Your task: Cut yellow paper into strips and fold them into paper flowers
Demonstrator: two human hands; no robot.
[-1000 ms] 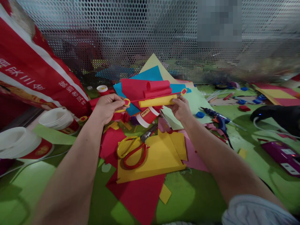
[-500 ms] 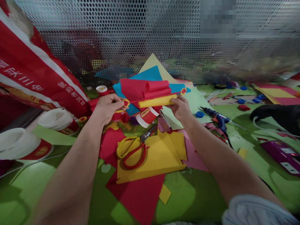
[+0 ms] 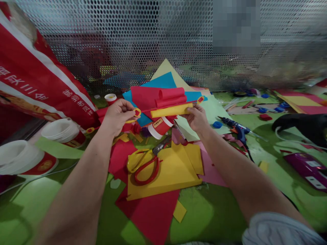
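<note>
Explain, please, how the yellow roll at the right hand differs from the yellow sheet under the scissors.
The yellow roll is curled like a tube, while the yellow sheet lies mostly flat. The right hand grips the roll's end; the scissors rest on the sheet. The roll looks narrow, the sheet much broader. Both are plain yellow.

Red bag reads in white: "买三金", "就到老凤祥".

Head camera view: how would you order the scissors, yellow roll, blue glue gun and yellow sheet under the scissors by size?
1. Yellow sheet
2. Scissors
3. Yellow roll and blue glue gun: too alike to rank
</note>
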